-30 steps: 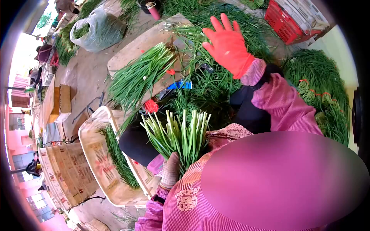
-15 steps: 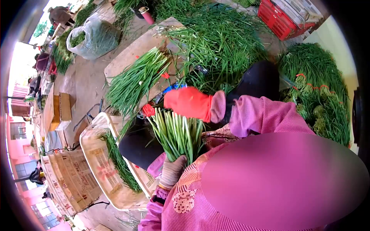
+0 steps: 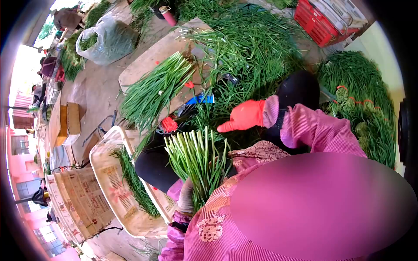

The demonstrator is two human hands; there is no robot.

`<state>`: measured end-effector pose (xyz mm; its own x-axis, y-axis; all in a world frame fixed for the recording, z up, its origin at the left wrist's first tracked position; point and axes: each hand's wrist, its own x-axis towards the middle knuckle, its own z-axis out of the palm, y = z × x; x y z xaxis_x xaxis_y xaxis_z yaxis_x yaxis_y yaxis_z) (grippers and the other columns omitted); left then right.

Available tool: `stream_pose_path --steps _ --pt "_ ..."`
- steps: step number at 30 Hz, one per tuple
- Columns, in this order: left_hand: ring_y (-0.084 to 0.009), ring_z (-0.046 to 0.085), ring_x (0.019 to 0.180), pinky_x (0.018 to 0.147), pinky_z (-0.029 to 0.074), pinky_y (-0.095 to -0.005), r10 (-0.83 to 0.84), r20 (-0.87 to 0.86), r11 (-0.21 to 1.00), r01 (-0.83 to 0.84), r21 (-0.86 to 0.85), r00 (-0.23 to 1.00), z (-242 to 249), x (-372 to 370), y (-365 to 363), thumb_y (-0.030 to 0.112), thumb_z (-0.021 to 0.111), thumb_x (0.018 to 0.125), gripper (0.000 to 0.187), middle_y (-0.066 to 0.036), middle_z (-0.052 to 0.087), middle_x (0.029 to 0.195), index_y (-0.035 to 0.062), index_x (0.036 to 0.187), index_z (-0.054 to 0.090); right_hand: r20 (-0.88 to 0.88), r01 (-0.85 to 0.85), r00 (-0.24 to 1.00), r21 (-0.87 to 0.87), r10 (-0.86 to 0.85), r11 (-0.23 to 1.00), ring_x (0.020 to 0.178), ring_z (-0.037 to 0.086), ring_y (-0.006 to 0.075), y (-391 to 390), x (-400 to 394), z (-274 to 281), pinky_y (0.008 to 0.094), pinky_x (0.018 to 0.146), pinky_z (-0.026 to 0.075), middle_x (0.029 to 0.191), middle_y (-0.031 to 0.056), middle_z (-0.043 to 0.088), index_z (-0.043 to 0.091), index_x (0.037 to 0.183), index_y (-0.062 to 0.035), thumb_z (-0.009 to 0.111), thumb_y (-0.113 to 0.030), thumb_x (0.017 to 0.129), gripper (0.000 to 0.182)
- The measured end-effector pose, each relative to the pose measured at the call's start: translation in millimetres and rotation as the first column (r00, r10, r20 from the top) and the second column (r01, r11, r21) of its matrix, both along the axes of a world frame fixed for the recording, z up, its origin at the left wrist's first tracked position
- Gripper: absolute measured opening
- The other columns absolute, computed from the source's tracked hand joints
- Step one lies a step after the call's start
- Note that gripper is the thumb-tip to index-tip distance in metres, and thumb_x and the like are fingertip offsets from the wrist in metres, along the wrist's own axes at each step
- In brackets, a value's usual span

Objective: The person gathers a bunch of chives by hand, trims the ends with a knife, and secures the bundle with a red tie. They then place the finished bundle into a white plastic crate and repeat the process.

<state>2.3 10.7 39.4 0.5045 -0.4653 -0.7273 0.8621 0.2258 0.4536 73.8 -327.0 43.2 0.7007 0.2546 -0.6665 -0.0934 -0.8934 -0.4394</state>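
Observation:
A bunch of green chive-like stalks (image 3: 196,161) stands in my lap, pale cut ends up. My left hand (image 3: 186,198), in a greyish knit glove, is closed round its lower left side, the fingers partly hidden behind the leaves. My right hand (image 3: 247,116), in an orange-red glove, hovers just above and right of the pale ends, apart from them. One finger stretches out to the left; the others look partly bent, and nothing shows in them. A larger pile of chives (image 3: 156,87) lies on a wooden board (image 3: 137,71) beyond.
Left of my knee stands a cream plastic basket (image 3: 98,152) with some chives inside. Loose greens (image 3: 257,48) are heaped ahead, and tied bundles (image 3: 352,91) lie at right. A red crate (image 3: 315,24), a plastic bag (image 3: 106,43) and a pink bottle (image 3: 168,16) stand farther off.
My right hand has moved right, away from above the stalks, and a finger now points left. The bunch has shifted slightly, and my left hand shows less of its fingers.

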Motion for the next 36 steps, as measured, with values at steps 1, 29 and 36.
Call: stream_pose_path --steps 1,29,36 --pt "-0.0208 0.064 0.103 0.091 0.054 -0.0338 -0.003 -0.001 1.0 0.003 -0.001 1.0 -3 -1 2 0.036 0.067 0.089 0.051 -0.009 0.065 0.117 0.0038 0.128 0.056 -0.11 -0.012 0.994 0.022 0.015 1.0 0.091 0.065 0.0372 4 -4 -7 0.0439 0.086 0.05 0.093 0.0202 0.069 0.071 0.094 0.0007 0.032 -0.085 0.082 0.095" --pt "-0.0116 0.061 0.082 0.072 0.052 -0.0243 0.0 0.016 0.993 -0.002 0.122 1.0 -31 -3 11 0.023 0.06 0.094 0.031 -0.001 0.065 0.095 0.0024 0.117 0.062 0.813 0.187 0.367 0.412 -0.452 0.892 0.111 0.06 0.0364 51 0 -19 0.0443 0.099 0.046 0.114 0.0151 0.065 0.066 0.096 -0.0081 0.067 -0.029 0.086 0.023" --pt "-0.0185 0.065 0.092 0.079 0.055 -0.0307 0.086 -0.046 0.995 -0.083 0.063 0.995 4 -7 -10 0.028 0.063 0.092 0.039 -0.007 0.067 0.108 0.0029 0.122 0.06 0.758 -0.145 0.641 -0.036 0.122 0.989 0.139 0.029 0.043 94 -18 26 0.0556 0.116 0.017 0.128 0.0177 0.059 0.074 0.079 -0.0029 0.057 -0.056 0.083 0.056"
